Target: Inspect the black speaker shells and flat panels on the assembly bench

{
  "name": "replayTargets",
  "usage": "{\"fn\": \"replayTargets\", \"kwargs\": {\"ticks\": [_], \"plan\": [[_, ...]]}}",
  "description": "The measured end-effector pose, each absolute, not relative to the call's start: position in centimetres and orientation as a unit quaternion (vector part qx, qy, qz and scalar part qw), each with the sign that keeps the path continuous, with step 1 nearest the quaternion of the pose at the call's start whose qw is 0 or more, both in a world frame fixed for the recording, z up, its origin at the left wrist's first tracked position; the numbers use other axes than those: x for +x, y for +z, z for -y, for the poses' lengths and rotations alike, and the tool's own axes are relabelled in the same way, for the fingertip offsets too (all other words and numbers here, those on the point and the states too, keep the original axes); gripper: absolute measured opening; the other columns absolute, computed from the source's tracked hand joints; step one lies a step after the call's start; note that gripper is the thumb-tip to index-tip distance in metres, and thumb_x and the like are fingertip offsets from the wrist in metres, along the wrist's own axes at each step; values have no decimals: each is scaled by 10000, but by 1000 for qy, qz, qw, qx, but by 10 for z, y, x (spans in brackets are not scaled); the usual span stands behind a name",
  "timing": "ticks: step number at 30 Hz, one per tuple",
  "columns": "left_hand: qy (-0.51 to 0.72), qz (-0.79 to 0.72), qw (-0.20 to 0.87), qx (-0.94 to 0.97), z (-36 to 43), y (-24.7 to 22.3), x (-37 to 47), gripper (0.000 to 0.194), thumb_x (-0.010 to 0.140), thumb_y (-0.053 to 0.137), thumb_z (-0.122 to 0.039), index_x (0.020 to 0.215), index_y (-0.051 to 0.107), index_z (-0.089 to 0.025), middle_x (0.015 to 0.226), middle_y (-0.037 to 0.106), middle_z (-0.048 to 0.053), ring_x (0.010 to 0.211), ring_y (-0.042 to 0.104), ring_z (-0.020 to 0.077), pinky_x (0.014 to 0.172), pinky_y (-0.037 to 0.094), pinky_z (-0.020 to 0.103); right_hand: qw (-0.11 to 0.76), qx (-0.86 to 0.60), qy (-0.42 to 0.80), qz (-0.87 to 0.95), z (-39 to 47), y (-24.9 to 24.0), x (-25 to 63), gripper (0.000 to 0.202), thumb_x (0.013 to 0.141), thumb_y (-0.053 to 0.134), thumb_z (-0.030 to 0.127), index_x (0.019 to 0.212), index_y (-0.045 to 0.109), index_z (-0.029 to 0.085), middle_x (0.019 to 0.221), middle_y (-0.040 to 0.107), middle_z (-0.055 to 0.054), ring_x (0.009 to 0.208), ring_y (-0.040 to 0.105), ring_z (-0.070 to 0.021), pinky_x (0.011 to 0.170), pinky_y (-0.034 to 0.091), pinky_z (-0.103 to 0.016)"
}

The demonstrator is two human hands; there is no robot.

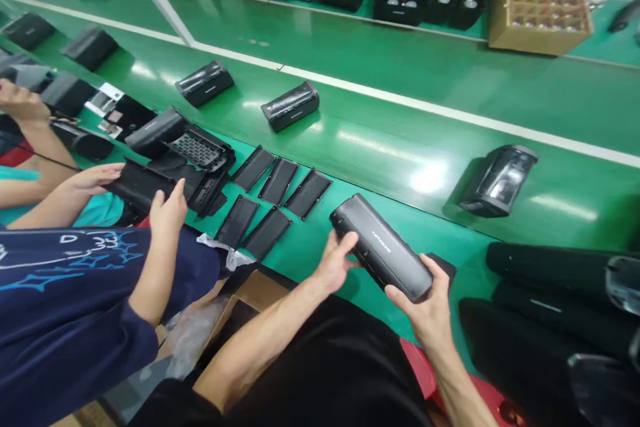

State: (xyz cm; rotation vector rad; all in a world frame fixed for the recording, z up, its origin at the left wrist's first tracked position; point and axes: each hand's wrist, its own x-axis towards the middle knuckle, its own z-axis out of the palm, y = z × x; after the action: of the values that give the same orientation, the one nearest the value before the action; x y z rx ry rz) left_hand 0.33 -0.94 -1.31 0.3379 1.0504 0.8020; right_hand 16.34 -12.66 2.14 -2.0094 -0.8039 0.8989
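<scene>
A black casing with white lettering is held tilted above the green bench top, between my two hands. My left hand grips its left end, thumb on top and fingers below. Around its right end my right hand is closed, with the thumb on the near side and fingers over the far side. A dark flat piece shows just behind my right hand. Several flat black panels lie on the bench to the left of the casing.
A person in a navy shirt at the left holds a black part. Black housings stand on the green conveyor beyond the bench. More dark casings are stacked at the right. A divided cardboard box sits at the back right.
</scene>
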Motion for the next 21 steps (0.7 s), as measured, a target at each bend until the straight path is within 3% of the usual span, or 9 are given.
{"fn": "replayTargets", "kwargs": {"ticks": [4, 7, 10, 12, 15, 21], "plan": [[243, -427, 772, 404, -22, -10, -62, 1161, 569, 988, -469, 1571, 424, -304, 1574, 498, 126, 1407, 497, 359, 1173, 392, 486, 354, -730, 477, 339, 159, 40, 195, 951, 709, 892, 569, 1506, 450, 296, 1474, 531, -131, 1263, 594, -367, 1058, 506, -484], [95, -347, 785, 505, -28, -2, -90, 1157, 625, 952, -491, 1613, 391, -269, 1580, 481, 146, 1382, 510, 387, 1182, 356, 493, 351, -696, 531, 332, 177, 40, 198, 1044, 728, 885, 569, 1592, 352, 322, 1581, 481, -137, 1354, 560, -367, 1110, 478, -481], [50, -352, 773, 526, -12, 10, -97, 1144, 674, 913, -535, 1625, 337, -266, 1586, 452, 136, 1393, 489, 385, 1168, 356, 467, 379, -679, 563, 280, 191, 34, 191, 1086, 739, 858, 622, 1625, 305, 325, 1675, 395, -145, 1448, 490, -382, 1137, 457, -496], [44, -370, 762, 530, 2, 17, -98, 1074, 694, 886, -559, 1586, 367, -261, 1546, 476, 126, 1354, 504, 374, 1137, 374, 450, 395, -674, 574, 245, 199, 32, 186, 1007, 753, 843, 631, 1587, 373, 320, 1675, 399, -136, 1463, 469, -380, 1155, 435, -500], [53, -388, 746, 539, 13, 24, -97, 951, 698, 857, -583, 1490, 442, -258, 1439, 533, 99, 1213, 551, 333, 1033, 424, 410, 403, -680, 575, 211, 206, 30, 180, 869, 764, 849, 585, 1499, 471, 317, 1570, 511, -121, 1352, 551, -364, 1096, 474, -478], [44, -450, 731, 511, 16, 21, -86, 793, 706, 841, -515, 1379, 515, -252, 1145, 602, 29, 1005, 555, 246, 901, 422, 336, 429, -662, 607, 101, 190, 16, 177, 836, 630, 919, 564, 1348, 584, 298, 1279, 677, -80, 1125, 655, -339, 941, 531, -431]]}}
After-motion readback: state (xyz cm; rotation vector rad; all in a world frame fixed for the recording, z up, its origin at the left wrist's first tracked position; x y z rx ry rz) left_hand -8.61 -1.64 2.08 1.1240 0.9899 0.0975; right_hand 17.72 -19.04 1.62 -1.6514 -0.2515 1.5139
